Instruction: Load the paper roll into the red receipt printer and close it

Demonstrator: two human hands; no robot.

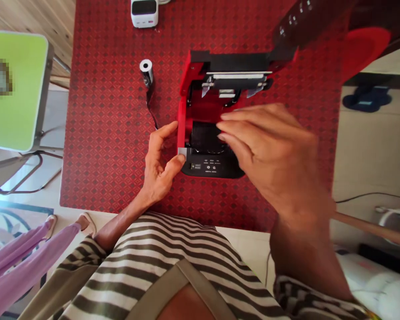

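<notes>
A red and black printer (pixel 210 167), probably a label printer, stands on the table with its lid (pixel 240 62) raised and its inner bay showing. My left hand (pixel 162 162) grips the printer's front left corner, thumb on top and fingers along the side. Over the right part of the bay, my right hand (pixel 270 151) has its fingertips pinched together, slightly blurred. Whatever they hold, if anything, cannot be made out. Inside the bay lies a black part (pixel 205 135). Left of the printer, a small shiny roll (pixel 146 73) stands with a dark strip (pixel 150 106) trailing toward my left hand.
A red patterned cloth covers the table (pixel 110 146). At its far edge sits a white device (pixel 144 14) with a dark top. A green-topped table (pixel 16 115) stands at left. Another person's legs in lilac trousers (pixel 36 262) show at lower left. A red chair (pixel 366 51) is at upper right.
</notes>
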